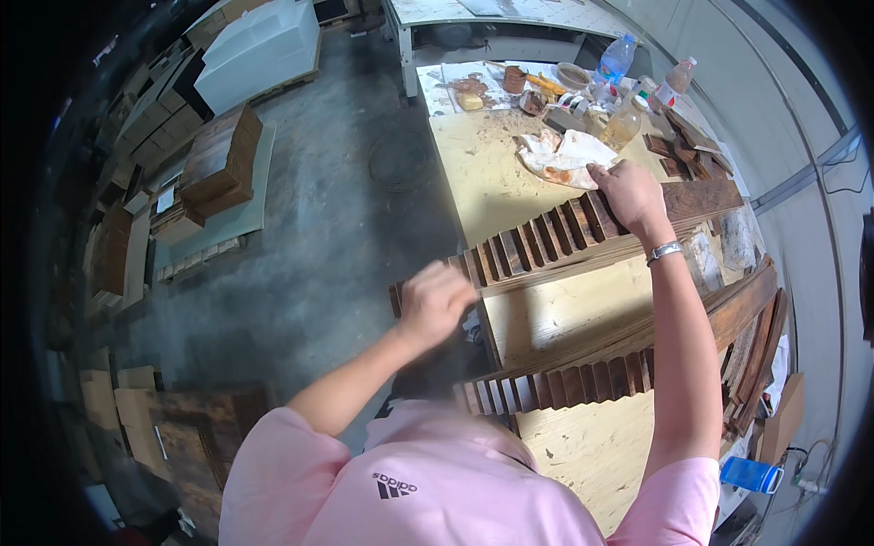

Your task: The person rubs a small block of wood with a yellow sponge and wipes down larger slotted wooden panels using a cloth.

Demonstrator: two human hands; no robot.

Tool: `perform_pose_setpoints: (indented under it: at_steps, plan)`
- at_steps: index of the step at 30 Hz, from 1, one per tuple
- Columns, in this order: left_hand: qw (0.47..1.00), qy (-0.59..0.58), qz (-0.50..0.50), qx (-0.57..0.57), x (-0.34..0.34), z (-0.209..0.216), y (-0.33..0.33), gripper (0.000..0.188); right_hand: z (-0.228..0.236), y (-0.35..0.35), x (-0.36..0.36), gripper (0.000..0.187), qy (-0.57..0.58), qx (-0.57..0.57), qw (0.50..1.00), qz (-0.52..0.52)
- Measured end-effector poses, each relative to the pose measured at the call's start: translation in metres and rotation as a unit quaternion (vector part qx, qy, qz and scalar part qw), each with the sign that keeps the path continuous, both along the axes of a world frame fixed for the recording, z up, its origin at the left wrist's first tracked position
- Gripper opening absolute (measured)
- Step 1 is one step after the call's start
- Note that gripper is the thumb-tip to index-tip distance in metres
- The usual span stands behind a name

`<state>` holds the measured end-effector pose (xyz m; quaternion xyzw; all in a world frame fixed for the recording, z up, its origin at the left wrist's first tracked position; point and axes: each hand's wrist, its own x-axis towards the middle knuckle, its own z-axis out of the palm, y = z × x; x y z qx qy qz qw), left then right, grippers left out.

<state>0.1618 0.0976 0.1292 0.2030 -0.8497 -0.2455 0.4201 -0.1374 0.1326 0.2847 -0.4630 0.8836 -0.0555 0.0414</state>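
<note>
Pale workbench (469,168), notched brown board (544,240), right hand (630,193) clasping it, left hand (437,302) blurred, grip unclear

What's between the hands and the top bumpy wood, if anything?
Nothing visible. The right hand is on the upper notched wood, and the blurred left hand is at its left end. The white cloth lies beyond the wood, not in between.

At one o'clock stands a clear plastic bottle with a blue cap (616,56); at eleven, a pale stack (259,59); at four, a blue container (748,475); at eight, tan panels (138,414), possibly cardboard.
</note>
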Motion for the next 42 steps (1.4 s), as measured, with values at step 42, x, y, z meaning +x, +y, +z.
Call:
perform_pose_setpoints:
  at_steps: [42]
  plan:
    - [1.000, -0.008, 0.015, 0.011, 0.025, -0.018, 0.012, 0.012, -0.092, -0.024, 0.126, 0.041, 0.143, 0.011, 0.928, 0.343]
